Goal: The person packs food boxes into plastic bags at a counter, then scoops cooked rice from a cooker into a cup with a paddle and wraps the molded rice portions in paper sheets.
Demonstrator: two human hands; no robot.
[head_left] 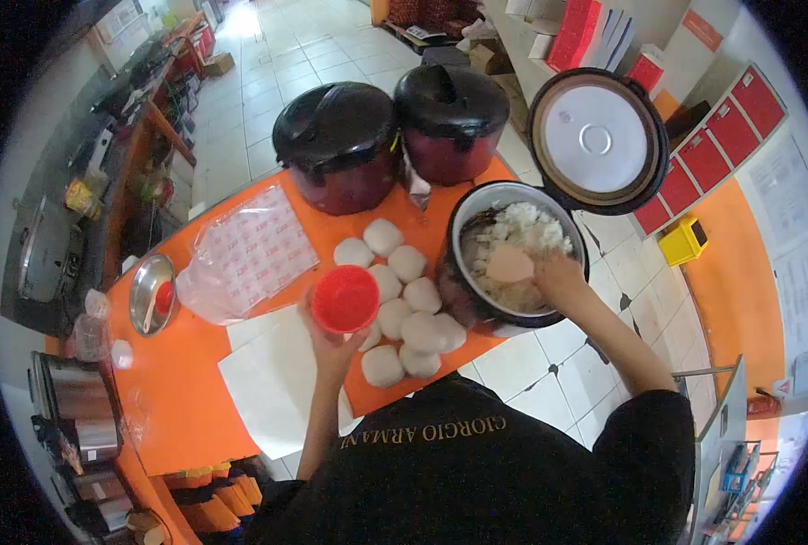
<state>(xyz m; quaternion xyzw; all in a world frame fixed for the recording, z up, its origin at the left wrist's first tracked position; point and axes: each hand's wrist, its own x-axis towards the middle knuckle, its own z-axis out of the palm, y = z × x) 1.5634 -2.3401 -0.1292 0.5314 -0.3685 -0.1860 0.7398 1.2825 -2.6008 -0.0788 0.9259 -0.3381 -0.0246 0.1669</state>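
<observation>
My left hand (333,343) is closed around a red plastic cup (346,300), held over the orange table with its mouth facing up. In my right hand (558,277) is a pale rice paddle (510,264), its flat blade over the white rice (533,223) inside an uncovered rice cooker (458,289). Part of the paddle's handle is hidden by my fingers. Several rounded white bundles (406,263) lie clustered between the cup and the cooker, some stacked on others. The cooker's lid (594,136) stands tipped back on its far side.
Two dark red lidded cookers (336,150) (451,118) stand at the table's far end. Printed wrapping sheets (254,245) and white paper (272,381) lie on the orange table (177,409). A metal bowl (153,295) holds something red. Large steel pots (77,409) stand at left.
</observation>
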